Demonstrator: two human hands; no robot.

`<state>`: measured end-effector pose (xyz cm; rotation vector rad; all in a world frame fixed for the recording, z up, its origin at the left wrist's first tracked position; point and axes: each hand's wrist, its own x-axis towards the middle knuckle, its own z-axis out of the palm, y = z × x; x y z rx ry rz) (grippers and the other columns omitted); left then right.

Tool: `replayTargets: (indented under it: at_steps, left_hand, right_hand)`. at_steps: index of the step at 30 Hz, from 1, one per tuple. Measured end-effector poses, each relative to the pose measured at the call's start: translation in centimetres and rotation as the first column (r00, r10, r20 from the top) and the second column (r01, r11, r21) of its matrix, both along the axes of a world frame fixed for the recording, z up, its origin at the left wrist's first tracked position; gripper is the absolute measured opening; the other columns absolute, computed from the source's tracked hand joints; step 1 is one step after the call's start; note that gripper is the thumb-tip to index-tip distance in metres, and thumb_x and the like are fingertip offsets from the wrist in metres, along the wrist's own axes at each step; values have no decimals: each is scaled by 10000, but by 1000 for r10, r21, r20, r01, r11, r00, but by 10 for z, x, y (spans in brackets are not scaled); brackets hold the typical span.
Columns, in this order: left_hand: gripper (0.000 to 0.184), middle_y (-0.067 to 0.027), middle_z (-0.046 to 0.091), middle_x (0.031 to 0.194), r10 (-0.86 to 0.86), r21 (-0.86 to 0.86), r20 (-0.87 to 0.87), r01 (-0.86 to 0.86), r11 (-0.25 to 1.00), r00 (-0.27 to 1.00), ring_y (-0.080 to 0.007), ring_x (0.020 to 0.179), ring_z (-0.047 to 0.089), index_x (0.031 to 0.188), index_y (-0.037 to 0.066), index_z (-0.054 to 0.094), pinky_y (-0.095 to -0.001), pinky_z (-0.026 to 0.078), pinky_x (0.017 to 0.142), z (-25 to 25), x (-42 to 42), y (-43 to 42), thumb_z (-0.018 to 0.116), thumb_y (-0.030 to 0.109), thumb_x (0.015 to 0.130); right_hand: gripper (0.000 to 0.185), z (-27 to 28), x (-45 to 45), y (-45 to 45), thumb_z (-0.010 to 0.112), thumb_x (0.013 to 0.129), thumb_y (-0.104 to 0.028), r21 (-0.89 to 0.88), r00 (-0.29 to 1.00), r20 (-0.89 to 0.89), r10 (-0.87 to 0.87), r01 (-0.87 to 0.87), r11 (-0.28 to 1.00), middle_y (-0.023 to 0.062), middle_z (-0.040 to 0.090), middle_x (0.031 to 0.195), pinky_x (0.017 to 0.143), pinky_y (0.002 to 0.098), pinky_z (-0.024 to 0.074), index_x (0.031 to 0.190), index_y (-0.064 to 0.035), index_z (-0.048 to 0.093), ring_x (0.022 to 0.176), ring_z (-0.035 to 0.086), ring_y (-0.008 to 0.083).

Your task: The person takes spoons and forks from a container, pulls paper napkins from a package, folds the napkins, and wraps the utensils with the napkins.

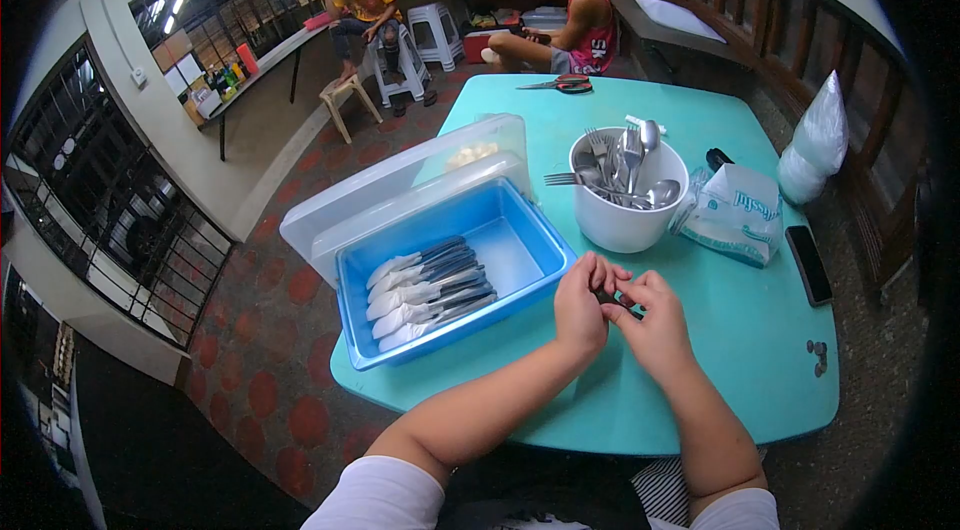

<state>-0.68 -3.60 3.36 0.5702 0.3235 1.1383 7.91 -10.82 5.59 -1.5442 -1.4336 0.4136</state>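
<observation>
Close together above the table's near side are my left hand [582, 308] and my right hand [655, 322], both with fingers closed. A small dark thing [618, 302] shows between the fingertips; its kind is mostly hidden. Left of them stands a blue plastic tub [510, 225] holding a row of cutlery [430, 290] with the ends wrapped in white paper. Its clear lid [400, 180] is tilted up at the back. Just beyond my hands is a white bucket [625, 225] of loose forks and spoons [630, 165]. An opened pack of tissues [740, 215] lies to its right.
Scissors [560, 84] lie at the far edge of the turquoise table [720, 360]. A phone [808, 265] and several coins [818, 358] are along its right side. A filled plastic bag [815, 145] stands at the right. Two people sit in the background near stools [400, 70].
</observation>
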Motion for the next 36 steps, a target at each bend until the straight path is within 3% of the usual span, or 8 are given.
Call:
replayTargets:
  at_steps: [3, 6, 9, 12, 15, 36]
  left_hand:
    - [360, -51, 389, 622, 12, 11, -35, -11, 1000, 999, -206, 713, 484, 632, 90, 325, -337, 437, 733, 5, -1, 1, 378, 224, 962]
    - [361, -33, 328, 586, -55, 56, 37, 53, 997, 998, -194, 626, 412, 618, 108, 311, -326, 392, 652, 7, -6, 5, 384, 237, 948]
    - [367, -24, 300, 570, -114, 47, 70, 111, 993, 991, -159, 540, 323, 603, 110, 295, -295, 302, 530, 15, -10, 5, 389, 229, 937]
    - [379, -15, 280, 553, -194, 6, 111, 194, 981, 975, -137, 503, 274, 588, 115, 278, -277, 251, 476, 17, -14, 8, 395, 228, 930]
    - [393, -7, 271, 544, -254, 56, 114, 249, 967, 961, -125, 483, 252, 581, 119, 272, -271, 236, 456, 22, -18, 10, 390, 238, 936]
    - [440, 2, 264, 539, -293, 169, -26, 293, 941, 956, -113, 474, 223, 584, 125, 285, -279, 211, 440, 22, -17, 12, 415, 304, 965]
  right_hand:
    - [245, 7, 8, -1, 755, 734, -129, -3, 998, 54, -35, 35, 999, 130, 569, 834, 650, 321, 483, 909, 15, 661, 711, 592, 225]
    - [243, 6, 13, 0, 727, 786, -194, 39, 999, -39, -4, 6, 999, 93, 569, 749, 611, 317, 464, 825, 21, 622, 632, 563, 203]
    - [290, 11, 20, -3, 631, 882, -278, -338, 979, -9, 203, -194, 921, 37, 530, 643, 544, 305, 425, 788, -7, 595, 560, 515, 160]
    - [331, 2, 16, -4, 510, 959, -332, -387, 884, -381, 270, -418, 822, -24, 448, 570, 482, 272, 355, 817, -45, 595, 508, 435, 107]
    - [334, -6, 21, -1, 454, 989, -320, -338, 707, -672, 220, -558, 758, -48, 422, 580, 464, 236, 311, 818, -63, 580, 499, 384, 71]
    - [318, 3, 17, -4, 424, 994, -316, -388, 713, -681, 170, -547, 742, -72, 368, 590, 468, 228, 286, 791, -93, 522, 506, 326, 59]
